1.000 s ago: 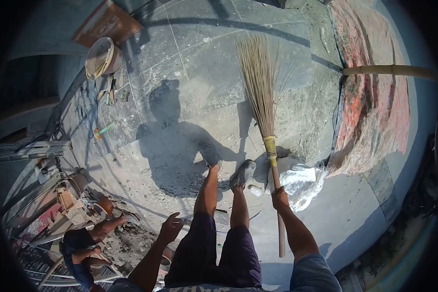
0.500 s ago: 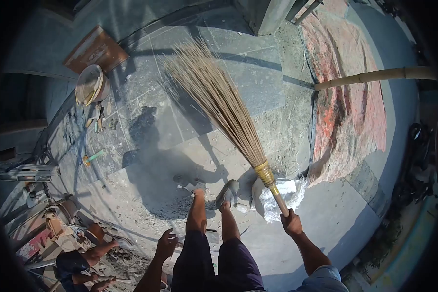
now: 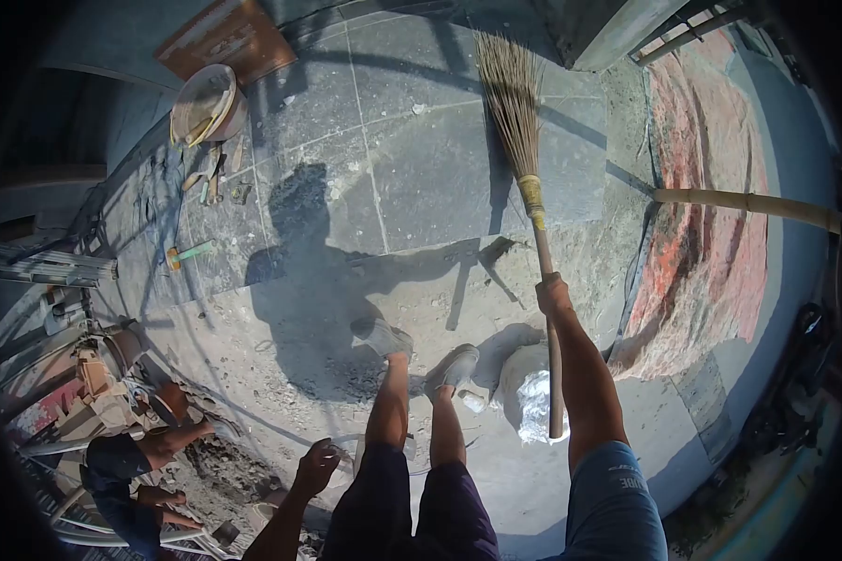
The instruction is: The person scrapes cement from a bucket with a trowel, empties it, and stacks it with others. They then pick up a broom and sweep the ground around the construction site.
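My right hand (image 3: pixel 555 295) is wrapped round the wooden handle of a stick broom (image 3: pixel 516 122), with my arm stretched forward. The broom's bristles fan out away from me over the grey floor tiles, and a yellow binding holds them to the handle. The handle's lower end reaches back past my wrist, over a white plastic sack (image 3: pixel 531 397). Low beside my left leg hangs my left hand (image 3: pixel 318 467), its fingers loosely bent and apart, with nothing visible in it. Dust and small rubble (image 3: pixel 332 383) lie on the floor near my feet.
A bucket (image 3: pixel 206 105) and hand tools (image 3: pixel 213 178) stand at the far left, with a green-handled hammer (image 3: pixel 192 252) nearer. A bamboo pole (image 3: pixel 748 201) crosses a red, dusty cloth (image 3: pixel 688 224) at right. Another person (image 3: pixel 126 472) works at lower left beside scrap.
My right hand has pushed the broom forward, away from me. The bristles have swung right and now point more nearly straight ahead. My left hand still hangs low.
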The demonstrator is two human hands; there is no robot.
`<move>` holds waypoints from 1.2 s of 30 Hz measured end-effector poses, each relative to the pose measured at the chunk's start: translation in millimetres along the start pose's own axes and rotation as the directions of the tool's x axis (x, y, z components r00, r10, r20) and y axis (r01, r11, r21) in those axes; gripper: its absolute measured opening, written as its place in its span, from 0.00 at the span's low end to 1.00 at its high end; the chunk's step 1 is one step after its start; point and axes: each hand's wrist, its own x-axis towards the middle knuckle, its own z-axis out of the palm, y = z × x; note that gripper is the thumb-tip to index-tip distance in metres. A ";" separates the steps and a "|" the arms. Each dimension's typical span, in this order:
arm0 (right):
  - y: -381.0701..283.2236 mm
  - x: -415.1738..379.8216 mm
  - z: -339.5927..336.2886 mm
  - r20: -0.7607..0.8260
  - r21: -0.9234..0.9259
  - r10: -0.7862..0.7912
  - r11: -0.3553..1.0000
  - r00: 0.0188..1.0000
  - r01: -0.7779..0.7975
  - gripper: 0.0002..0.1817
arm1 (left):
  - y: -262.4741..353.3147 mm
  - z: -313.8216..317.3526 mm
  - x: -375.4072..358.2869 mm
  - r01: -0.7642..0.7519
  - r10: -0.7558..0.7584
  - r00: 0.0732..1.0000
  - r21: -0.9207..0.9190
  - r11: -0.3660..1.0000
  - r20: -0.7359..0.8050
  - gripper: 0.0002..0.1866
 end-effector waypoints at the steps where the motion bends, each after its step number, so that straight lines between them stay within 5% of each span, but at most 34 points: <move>1: -0.3 -12.7 17.3 0.011 -0.050 -0.051 0.997 0.999 0.052 0.13 | 4.7 -0.9 -1.3 0.005 -0.005 1.000 -0.010 1.000 0.001 0.28; 4: -8.5 -51.5 46.9 0.149 -0.061 -0.113 0.991 0.982 0.123 0.15 | 10.2 7.2 -1.5 0.092 -0.094 0.995 -0.080 0.993 -0.025 0.28; 5: -13.4 -63.7 53.0 0.237 -0.060 -0.019 0.998 0.971 0.034 0.15 | 6.2 9.9 -1.4 0.068 -0.072 0.997 -0.122 0.990 -0.035 0.28; 7: -14.4 -92.8 70.4 0.244 -0.263 -0.025 0.960 0.969 0.091 0.17 | 3.1 12.5 -3.2 0.044 -0.056 0.997 -0.176 0.983 -0.062 0.28; 8: 8.0 -93.4 89.5 0.372 -0.381 -0.098 0.891 0.923 0.248 0.17 | 2.7 12.6 -5.2 0.063 -0.074 0.996 -0.191 0.979 -0.048 0.29; 9: -6.1 -113.0 79.3 0.368 -0.269 -0.062 0.948 0.928 0.170 0.14 | 1.4 13.9 -7.5 0.081 -0.091 0.995 -0.209 0.975 -0.037 0.29; 14: -8.9 -156.8 81.3 0.516 -0.351 -0.076 0.890 0.853 0.292 0.11 | -25.9 22.4 -20.6 0.096 -0.123 0.987 -0.234 0.968 -0.104 0.28; 20: -20.2 -195.9 26.0 0.663 -0.322 -0.296 0.716 0.687 0.620 0.14 | -16.8 20.9 -44.9 0.132 -0.174 0.975 -0.271 0.953 -0.140 0.27; 23: -16.0 -203.6 -17.2 0.651 -0.312 -0.338 0.697 0.680 0.646 0.15 | -24.5 26.6 -52.0 0.127 -0.176 0.972 -0.285 0.950 -0.155 0.27; 28: -61.3 -182.4 -79.3 0.302 -0.374 -0.290 0.840 0.908 0.393 0.16 | -48.0 35.5 -48.5 0.113 -0.170 0.971 -0.303 0.946 -0.169 0.28; 29: -81.8 -170.2 -85.9 0.209 -0.266 -0.273 0.908 0.939 0.324 0.14 | -52.4 37.9 -47.8 0.129 -0.184 0.969 -0.295 0.947 -0.167 0.27; 32: -101.4 -91.1 -71.1 0.032 -0.155 -0.456 0.877 0.889 0.455 0.12 | -39.5 26.0 -48.7 0.153 -0.227 0.960 -0.374 0.915 -0.163 0.27; 36: -182.2 -5.9 -7.3 -0.070 -0.190 -0.457 0.879 0.887 0.438 0.13 | -52.1 27.9 -50.0 0.154 -0.250 0.953 -0.432 0.889 -0.173 0.26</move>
